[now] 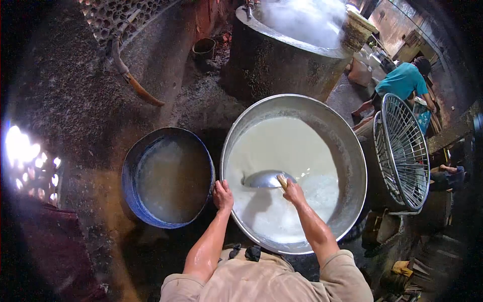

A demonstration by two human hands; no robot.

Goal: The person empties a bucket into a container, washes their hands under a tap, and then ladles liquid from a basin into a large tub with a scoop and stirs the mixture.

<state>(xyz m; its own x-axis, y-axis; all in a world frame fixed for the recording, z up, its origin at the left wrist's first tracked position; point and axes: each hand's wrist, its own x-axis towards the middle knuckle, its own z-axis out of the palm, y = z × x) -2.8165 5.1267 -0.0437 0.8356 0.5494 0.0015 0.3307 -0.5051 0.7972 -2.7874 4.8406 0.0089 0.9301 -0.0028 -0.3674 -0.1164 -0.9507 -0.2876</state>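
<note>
a shiny metal scoop [267,179] is inside a wide round metal basin [355,166] of milky, partly frothy liquid [282,141].

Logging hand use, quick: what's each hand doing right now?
Left hand: at the metal basin's rim; gripping or just resting cannot be told.
Right hand: closed, holding the metal scoop by its handle.

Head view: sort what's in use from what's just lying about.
In use:
- metal vat of white liquid, left hand at its rim
- metal scoop, its handle in the right hand

Untouched, apparently just standing or lying about:
- blue drum of cloudy liquid
- wire basket
- dark bucket
- yellow cloth
</note>
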